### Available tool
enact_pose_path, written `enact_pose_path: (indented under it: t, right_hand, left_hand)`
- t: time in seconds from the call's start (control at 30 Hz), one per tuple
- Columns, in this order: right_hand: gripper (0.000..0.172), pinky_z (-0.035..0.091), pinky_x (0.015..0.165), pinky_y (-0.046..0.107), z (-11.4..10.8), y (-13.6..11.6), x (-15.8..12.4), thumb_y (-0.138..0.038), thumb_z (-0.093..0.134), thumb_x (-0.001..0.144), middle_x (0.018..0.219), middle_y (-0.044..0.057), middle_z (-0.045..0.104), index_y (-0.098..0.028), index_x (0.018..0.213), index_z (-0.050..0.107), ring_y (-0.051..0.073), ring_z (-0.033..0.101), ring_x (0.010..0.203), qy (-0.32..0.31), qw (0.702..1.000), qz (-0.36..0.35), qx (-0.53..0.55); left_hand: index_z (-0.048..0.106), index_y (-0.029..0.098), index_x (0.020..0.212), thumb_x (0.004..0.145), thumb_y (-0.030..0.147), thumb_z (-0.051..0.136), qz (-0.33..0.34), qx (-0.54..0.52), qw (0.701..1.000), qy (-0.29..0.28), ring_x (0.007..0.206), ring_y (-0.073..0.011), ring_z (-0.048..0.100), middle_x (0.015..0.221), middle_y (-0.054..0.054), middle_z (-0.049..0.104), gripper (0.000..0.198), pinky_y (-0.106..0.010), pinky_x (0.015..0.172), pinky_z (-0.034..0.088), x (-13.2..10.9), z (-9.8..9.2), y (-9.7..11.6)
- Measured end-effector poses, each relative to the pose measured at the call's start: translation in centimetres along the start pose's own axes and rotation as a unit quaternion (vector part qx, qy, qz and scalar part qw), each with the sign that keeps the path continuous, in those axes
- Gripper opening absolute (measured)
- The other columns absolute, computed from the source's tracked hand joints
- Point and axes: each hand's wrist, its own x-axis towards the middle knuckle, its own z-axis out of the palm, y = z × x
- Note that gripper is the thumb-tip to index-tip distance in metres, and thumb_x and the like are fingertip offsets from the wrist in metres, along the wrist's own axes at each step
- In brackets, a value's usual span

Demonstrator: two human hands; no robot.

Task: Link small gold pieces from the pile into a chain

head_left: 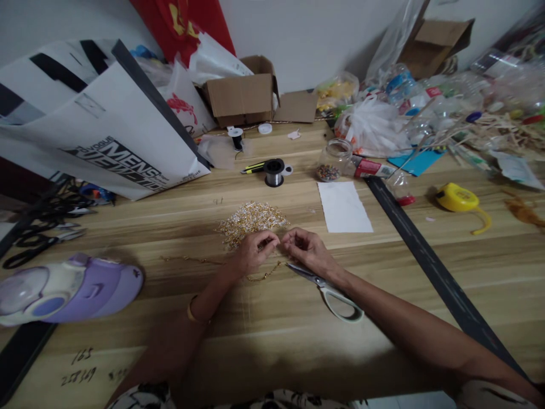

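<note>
Gold glitters on the pale wood-grain table (366, 255): there's a loose heap of small gold-and-clear pieces (255, 218), and at its near edge two bare hands meet almost fingertip to fingertip. The left hand (256, 251), a gold-coloured bangle (190, 308) on its wrist, curls with thumb and forefinger drawn together; the right hand (307, 250) faces it, fingers bent much the same way, a narrow gap between them. Does either one pinch something tiny? From here I cannot tell. And there's the thin gold beaded chain (264, 276), lying on the wood just below the left hand, with another stretch running out to the left past the forearm. Scissors with pale grey handles (322, 286) lie right beside the right wrist, tips pointing toward the chain. Beyond the heap, a black spool of silvery wire (273, 173) stands upright next to a yellow-and-black cutter (254, 168); off to the right lies a rough-edged white sheet of paper (344, 207).
</note>
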Motion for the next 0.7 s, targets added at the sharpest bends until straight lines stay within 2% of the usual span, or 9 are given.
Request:
enact_pose_path:
  t: [0.4, 0.6, 0.7]
  right_hand:
    - [0.023, 0.032, 0.051, 0.021, -0.39, 0.56, 0.07, -0.038, 0.057, 0.081, 0.062, -0.002, 0.047, -0.016, 0.075, 0.056, 0.01, 0.04, 0.056, 0.031, 0.998, -0.022, -0.05]
    - [0.026, 0.033, 0.052, 0.022, -0.42, 0.14, 0.0, -0.042, 0.056, 0.081, 0.063, -0.001, 0.05, -0.017, 0.076, 0.057, 0.011, 0.042, 0.057, 0.053, 0.997, -0.032, -0.046]
    - [0.025, 0.035, 0.054, 0.023, -0.26, -0.16, -0.12, -0.041, 0.059, 0.079, 0.066, 0.0, 0.052, -0.017, 0.077, 0.058, 0.012, 0.045, 0.059, 0.045, 0.997, -0.041, -0.038]
  left_hand:
    - [0.06, 0.015, 0.074, 0.082, 0.023, 0.05, -0.002, -0.021, 1.0, -0.002, 0.061, -0.01, 0.054, 0.065, 0.0, 0.061, 0.015, -0.02, 0.06, 0.042, 0.06, -0.22, 0.15]
    - [0.059, 0.014, 0.074, 0.083, 0.026, 0.05, -0.008, -0.055, 0.998, -0.003, 0.063, -0.0114, 0.056, 0.066, -0.002, 0.062, 0.017, -0.022, 0.062, 0.044, 0.05, -0.39, 0.32]
    - [0.059, 0.014, 0.074, 0.082, 0.025, 0.051, 0.001, -0.046, 0.999, 0.004, 0.062, -0.0112, 0.056, 0.066, -0.002, 0.061, 0.016, -0.022, 0.061, 0.043, 0.01, -0.3, 0.11]
